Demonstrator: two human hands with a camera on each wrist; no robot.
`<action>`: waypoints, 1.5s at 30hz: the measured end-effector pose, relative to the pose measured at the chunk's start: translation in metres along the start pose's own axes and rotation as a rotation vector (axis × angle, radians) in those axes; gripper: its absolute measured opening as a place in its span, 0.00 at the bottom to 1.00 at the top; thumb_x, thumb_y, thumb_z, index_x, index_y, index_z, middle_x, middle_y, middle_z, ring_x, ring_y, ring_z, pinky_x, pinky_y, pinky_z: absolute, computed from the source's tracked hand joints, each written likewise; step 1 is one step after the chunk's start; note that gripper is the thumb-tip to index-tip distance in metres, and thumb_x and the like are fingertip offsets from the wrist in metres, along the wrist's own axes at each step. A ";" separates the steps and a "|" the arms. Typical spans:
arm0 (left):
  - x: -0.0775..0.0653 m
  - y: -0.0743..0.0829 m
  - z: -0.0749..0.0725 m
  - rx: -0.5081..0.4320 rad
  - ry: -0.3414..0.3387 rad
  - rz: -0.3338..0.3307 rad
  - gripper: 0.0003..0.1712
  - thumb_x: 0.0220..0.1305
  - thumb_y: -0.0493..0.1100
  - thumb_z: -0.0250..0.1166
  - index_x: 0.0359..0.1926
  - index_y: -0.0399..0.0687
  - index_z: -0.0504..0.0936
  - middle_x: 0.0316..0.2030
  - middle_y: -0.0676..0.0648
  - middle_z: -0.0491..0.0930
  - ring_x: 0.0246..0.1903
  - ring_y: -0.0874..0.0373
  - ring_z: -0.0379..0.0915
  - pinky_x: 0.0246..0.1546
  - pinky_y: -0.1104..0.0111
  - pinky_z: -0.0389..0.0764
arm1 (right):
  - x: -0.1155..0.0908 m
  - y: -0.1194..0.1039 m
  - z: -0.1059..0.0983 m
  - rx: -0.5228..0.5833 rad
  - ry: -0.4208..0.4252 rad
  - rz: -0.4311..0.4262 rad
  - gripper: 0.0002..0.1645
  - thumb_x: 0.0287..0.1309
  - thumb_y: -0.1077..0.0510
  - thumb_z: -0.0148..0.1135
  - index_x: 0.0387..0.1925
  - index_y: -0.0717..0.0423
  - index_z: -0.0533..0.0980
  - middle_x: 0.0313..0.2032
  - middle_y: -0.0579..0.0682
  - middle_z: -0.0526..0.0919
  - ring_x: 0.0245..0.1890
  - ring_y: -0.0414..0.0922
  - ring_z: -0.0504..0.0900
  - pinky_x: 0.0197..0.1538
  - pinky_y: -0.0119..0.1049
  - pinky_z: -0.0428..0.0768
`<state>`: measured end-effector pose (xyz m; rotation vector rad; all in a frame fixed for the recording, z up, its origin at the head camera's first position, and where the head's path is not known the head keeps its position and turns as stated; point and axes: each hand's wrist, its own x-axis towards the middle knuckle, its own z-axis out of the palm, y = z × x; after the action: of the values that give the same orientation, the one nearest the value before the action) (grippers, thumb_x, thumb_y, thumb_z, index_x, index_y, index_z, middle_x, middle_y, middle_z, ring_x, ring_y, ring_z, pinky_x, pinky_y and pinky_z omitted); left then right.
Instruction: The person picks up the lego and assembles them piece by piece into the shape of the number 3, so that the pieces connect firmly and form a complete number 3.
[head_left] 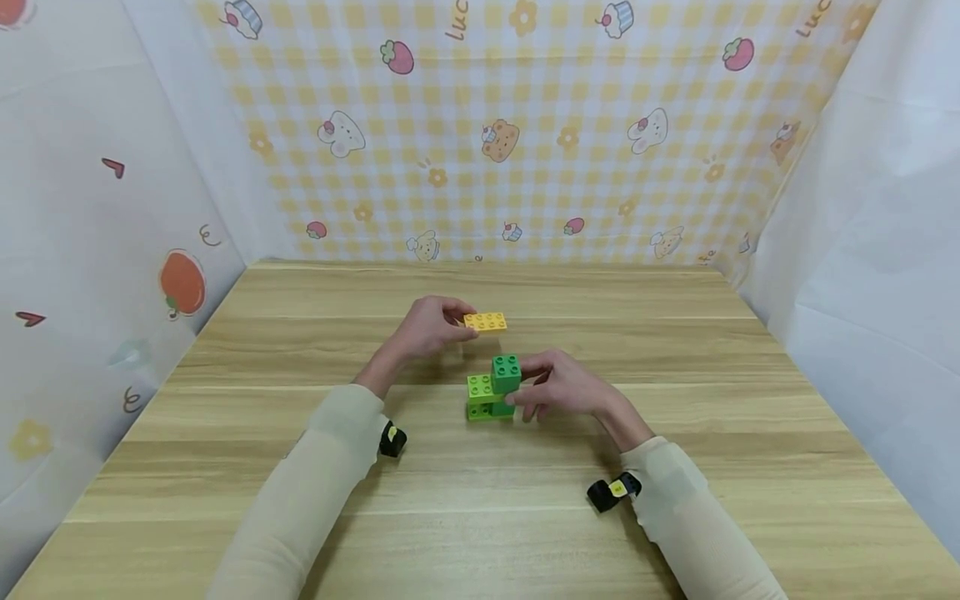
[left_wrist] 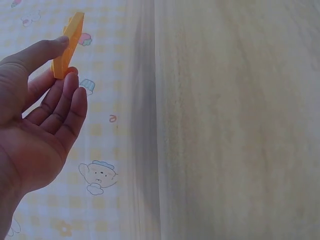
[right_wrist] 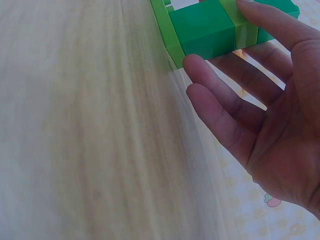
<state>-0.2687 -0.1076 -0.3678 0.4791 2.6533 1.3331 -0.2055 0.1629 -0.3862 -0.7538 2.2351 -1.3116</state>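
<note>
A flat yellow-orange toy brick (head_left: 486,322) with studs on top is pinched at its left end by my left hand (head_left: 435,325). It is held in the air, beyond the green stack. In the left wrist view the thumb presses one face of the yellow brick (left_wrist: 69,45) and the fingers lie behind it. My right hand (head_left: 562,383) grips the right side of a small stack of green bricks (head_left: 506,375) standing on the table. Dark green blocks alternate with light green plates (head_left: 480,387); a gap shows between the plates on the left. In the right wrist view, the thumb lies on the upper light green layer (right_wrist: 245,25).
The wooden table (head_left: 480,517) runs back to a yellow checked cloth (head_left: 480,192) with printed figures. White cloth hangs at the left and right sides. Each wrist carries a black strapped camera (head_left: 392,439).
</note>
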 end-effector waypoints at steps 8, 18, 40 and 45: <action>-0.003 0.000 -0.001 -0.008 0.007 0.018 0.22 0.63 0.45 0.77 0.56 0.44 0.88 0.45 0.44 0.86 0.44 0.52 0.79 0.43 0.66 0.78 | 0.000 0.000 0.000 0.006 0.000 0.000 0.21 0.66 0.52 0.72 0.59 0.49 0.85 0.43 0.51 0.91 0.30 0.53 0.90 0.33 0.47 0.88; -0.009 0.002 -0.003 -0.038 0.014 0.032 0.21 0.62 0.46 0.77 0.54 0.44 0.88 0.43 0.45 0.86 0.41 0.53 0.78 0.40 0.67 0.77 | 0.001 0.001 0.000 0.002 0.004 0.010 0.18 0.65 0.52 0.72 0.56 0.47 0.86 0.43 0.50 0.91 0.30 0.53 0.90 0.34 0.48 0.88; -0.030 0.012 -0.010 -0.124 0.061 0.080 0.19 0.60 0.44 0.78 0.51 0.44 0.89 0.38 0.46 0.85 0.39 0.52 0.77 0.36 0.67 0.78 | 0.000 -0.001 0.001 0.008 -0.001 0.006 0.16 0.66 0.53 0.72 0.53 0.49 0.86 0.42 0.50 0.90 0.30 0.53 0.90 0.33 0.47 0.88; -0.033 0.013 -0.011 -0.118 0.060 0.084 0.18 0.59 0.44 0.78 0.50 0.44 0.89 0.37 0.46 0.84 0.38 0.52 0.76 0.36 0.66 0.78 | 0.000 0.000 0.001 0.016 -0.002 -0.001 0.17 0.66 0.53 0.72 0.54 0.52 0.86 0.42 0.51 0.90 0.30 0.54 0.90 0.33 0.47 0.88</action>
<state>-0.2378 -0.1196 -0.3517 0.5482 2.6085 1.5418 -0.2050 0.1623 -0.3868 -0.7502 2.2202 -1.3269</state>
